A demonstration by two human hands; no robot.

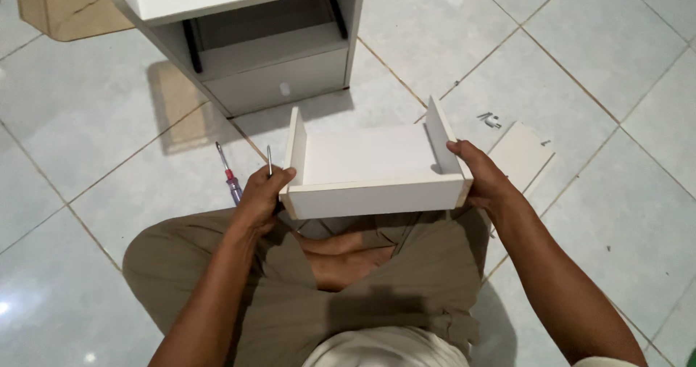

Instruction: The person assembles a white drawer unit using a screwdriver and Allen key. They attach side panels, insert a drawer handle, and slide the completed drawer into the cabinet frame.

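**Half-built drawer held over the lap, cabinet waiting beyond**

Far left, a piece of brown cardboard lies flat on the pale tiled floor. Just right of it, at the far edge, stands a small white cabinet with its upper bay open, dark runners showing inside, and a closed drawer front with a small knob below.

Nearer, on the floor left of the person's knee, lies a screwdriver with a red and purple handle, its tip pointing away. Beside it the left hand is closed around the near left corner of the drawer box, thumb on top of the side panel; a thin metal shaft stands up from behind the fingers, though I cannot tell how it is held.

The drawer box is white, three walls and a base, open toward the cabinet, and held level above the person's crossed legs in khaki trousers.

The right hand grips the near right corner, thumb laid along the top of the right side panel, fingers wrapped underneath.

Farther right, a loose white panel lies flat on the floor, and a few small dark screws sit just beyond it.
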